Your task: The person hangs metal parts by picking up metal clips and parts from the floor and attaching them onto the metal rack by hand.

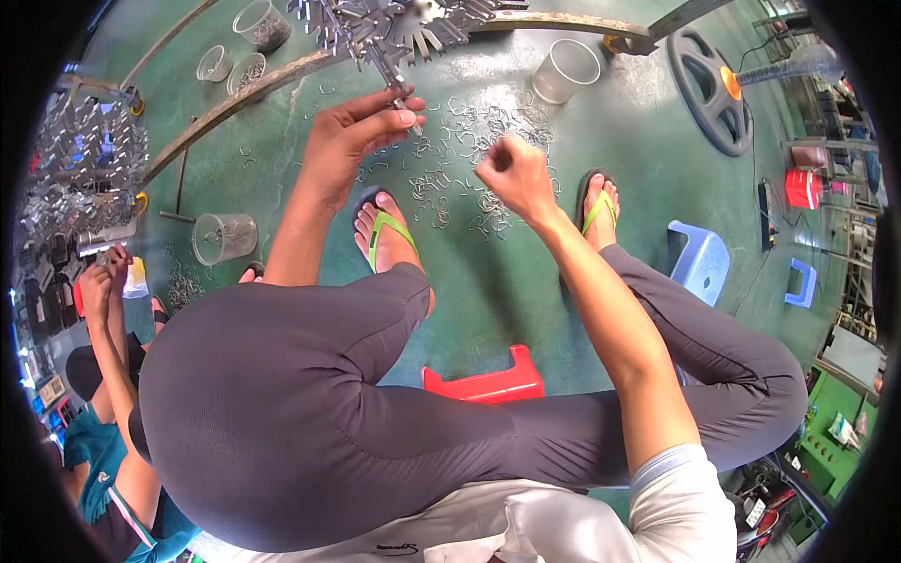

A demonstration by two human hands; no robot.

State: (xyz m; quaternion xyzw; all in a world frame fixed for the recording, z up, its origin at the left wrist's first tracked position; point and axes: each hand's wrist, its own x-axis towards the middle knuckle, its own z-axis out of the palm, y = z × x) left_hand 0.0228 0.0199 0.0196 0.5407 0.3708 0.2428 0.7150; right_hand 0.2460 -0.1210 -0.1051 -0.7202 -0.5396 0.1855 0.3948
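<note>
My left hand (pixel 361 136) is closed, with thumb and fingers pinching a small grey metal piece (pixel 398 101) at the lower tip of a hanging cluster of flat metal parts (pixel 375 28). Whether that piece is fixed to the cluster, I cannot tell. Lower and to the right, my right hand (pixel 521 176) is curled into a loose fist. Its fingertips are turned away, so any contents are hidden. Beneath both hands, many bent wire hooks (pixel 436 183) lie scattered on the green floor.
A clear plastic tub (pixel 566 71) stands beyond the hooks; another tub (pixel 225 239) is at left. A curved metal bar (pixel 253 98) crosses the upper left. Around me are a red stool (pixel 488 383), a blue stool (pixel 699 263) and a dark spoked wheel (pixel 709 94). A co-worker's hands (pixel 101 277) show at far left.
</note>
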